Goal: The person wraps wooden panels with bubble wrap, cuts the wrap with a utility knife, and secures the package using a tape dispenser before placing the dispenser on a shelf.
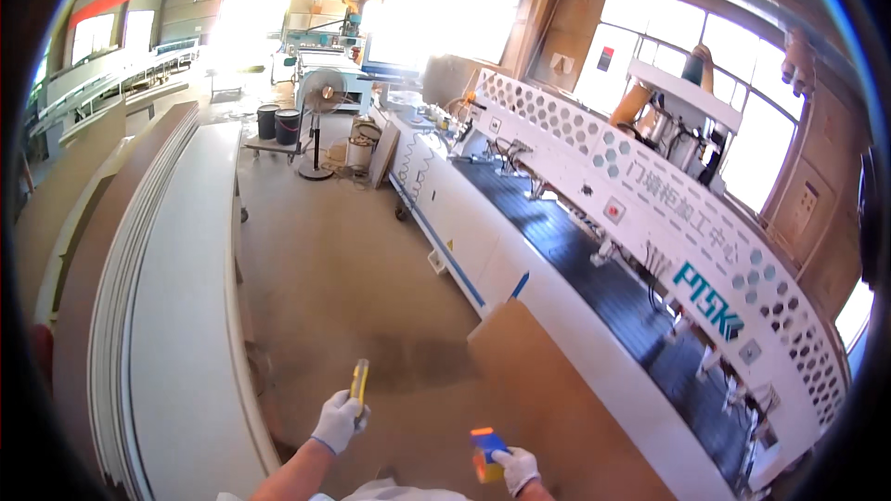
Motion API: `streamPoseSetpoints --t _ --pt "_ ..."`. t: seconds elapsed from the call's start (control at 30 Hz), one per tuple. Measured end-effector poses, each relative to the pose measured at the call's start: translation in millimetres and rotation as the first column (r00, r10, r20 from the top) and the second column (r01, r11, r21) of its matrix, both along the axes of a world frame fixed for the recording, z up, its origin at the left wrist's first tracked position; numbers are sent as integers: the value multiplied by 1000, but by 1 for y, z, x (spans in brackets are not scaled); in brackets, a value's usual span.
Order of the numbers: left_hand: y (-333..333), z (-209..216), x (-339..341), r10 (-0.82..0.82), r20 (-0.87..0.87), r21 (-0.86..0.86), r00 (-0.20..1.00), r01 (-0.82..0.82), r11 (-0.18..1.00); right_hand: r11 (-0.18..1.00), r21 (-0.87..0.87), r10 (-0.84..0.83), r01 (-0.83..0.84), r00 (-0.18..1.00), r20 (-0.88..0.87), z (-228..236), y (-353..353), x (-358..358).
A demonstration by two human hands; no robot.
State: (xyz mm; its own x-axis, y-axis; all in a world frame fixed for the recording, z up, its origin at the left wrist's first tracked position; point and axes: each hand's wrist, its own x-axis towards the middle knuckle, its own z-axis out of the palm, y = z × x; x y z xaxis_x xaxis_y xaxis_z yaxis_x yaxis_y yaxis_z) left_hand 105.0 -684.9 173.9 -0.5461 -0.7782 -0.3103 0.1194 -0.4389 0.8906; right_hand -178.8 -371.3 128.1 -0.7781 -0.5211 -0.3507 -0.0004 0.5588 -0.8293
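My left hand (pixel 338 421), in a white glove, is closed around a slim yellow tool with a greyish tip (pixel 359 382). It points upward and looks like a utility knife. On the right, my gloved right hand (pixel 520 469) grips a blue and orange tape dispenser (pixel 489 452), slightly blurred. Both hands are held apart over the brown floor. Left of my left hand lies a long stack of white panels (pixel 190 297). A brown board (pixel 566 408) leans against the machine, beyond and beside my right hand.
A long white machine (pixel 520 269) with a dark bed (pixel 566 241) and a perforated cover runs along the right. Farther off stand a pedestal fan (pixel 323 97), dark buckets (pixel 287 126) and a white bucket (pixel 358 152). Brown floor (pixel 343 260) stretches between panels and machine.
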Motion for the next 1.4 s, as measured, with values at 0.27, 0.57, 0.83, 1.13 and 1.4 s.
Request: streamPoseSetpoints --t 0.27,0.57,0.83,1.13,1.4 --pt "-213 36 -263 -467 -58 -45 882 465 884 935 -301 -113 186 963 244 6 -218 -147" --pt "-494 -7 -373 -215 141 126 966 198 972 942 -268 -125 203 951 284 -37 -554 -411" --pt "-709 -23 -446 246 15 207 969 -244 947 722 57 692 -690 721 -39 63 -956 -505" --pt "-1037 33 -680 217 237 -843 947 90 530 792 -410 511 -452 858 41 106 -1301 -545" --pt "-1240 54 -816 -157 423 -641 892 417 645 863 -481 292 -158 931 220 42 -1563 -736"
